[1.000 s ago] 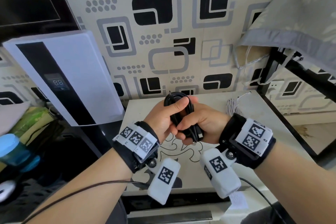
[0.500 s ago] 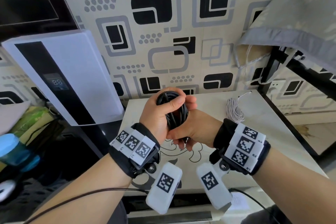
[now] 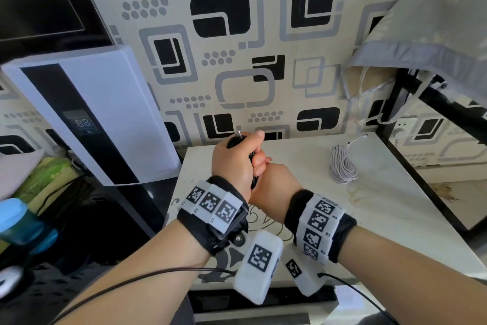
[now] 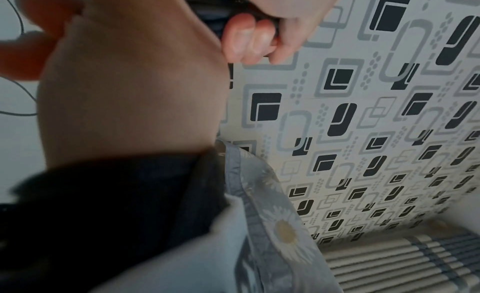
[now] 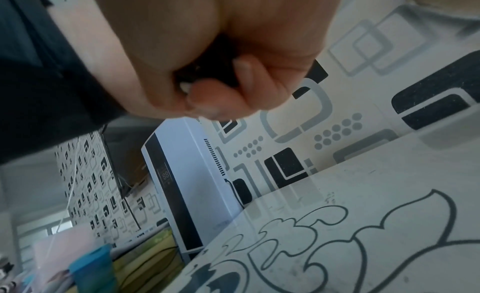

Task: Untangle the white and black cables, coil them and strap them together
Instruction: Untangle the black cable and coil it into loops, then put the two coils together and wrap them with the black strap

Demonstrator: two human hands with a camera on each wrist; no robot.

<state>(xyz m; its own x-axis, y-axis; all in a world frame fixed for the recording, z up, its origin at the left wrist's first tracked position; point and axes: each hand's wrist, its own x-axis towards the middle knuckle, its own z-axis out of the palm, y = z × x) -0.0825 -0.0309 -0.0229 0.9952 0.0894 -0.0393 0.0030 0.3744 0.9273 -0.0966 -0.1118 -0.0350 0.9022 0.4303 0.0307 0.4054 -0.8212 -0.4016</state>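
The head camera is looking down over both forearms at the table (image 3: 382,208). Each wrist camera is peering up from close beneath its hand, both catching the patterned wall (image 4: 363,112).

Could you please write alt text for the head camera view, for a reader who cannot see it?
Both hands grip a coiled black cable above a pale table, left hand above right hand. A coiled white cable lies on the table to the right.
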